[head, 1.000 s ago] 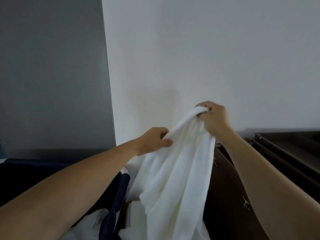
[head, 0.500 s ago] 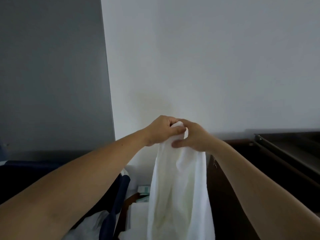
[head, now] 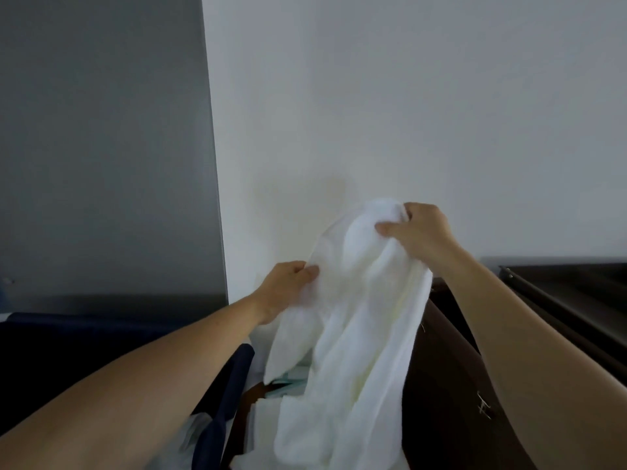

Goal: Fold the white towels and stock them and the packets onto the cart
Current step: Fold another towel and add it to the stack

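Observation:
A white towel [head: 356, 334] hangs in the air in front of the white wall, bunched and draping down past the bottom edge. My right hand [head: 420, 232] grips its top corner, held high. Lower and to the left, my left hand [head: 288, 286] pinches the towel's left edge. Under the towel, a bit of a pale green packet [head: 288, 385] peeks out, and more white cloth [head: 264, 418] lies below. The dark brown cart [head: 451, 385] stands at the right, its side panel just behind the hanging towel.
A dark tray or shelf edge [head: 559, 300] runs along the cart's top at the right. A navy fabric bag [head: 224, 401] with white cloth in it sits at the lower left. A grey panel [head: 101, 147] meets the white wall [head: 407, 96].
My hands were together at the towel's top half a second ago; now they have parted, the right rising to the right and the left dropping to the left, spreading the towel.

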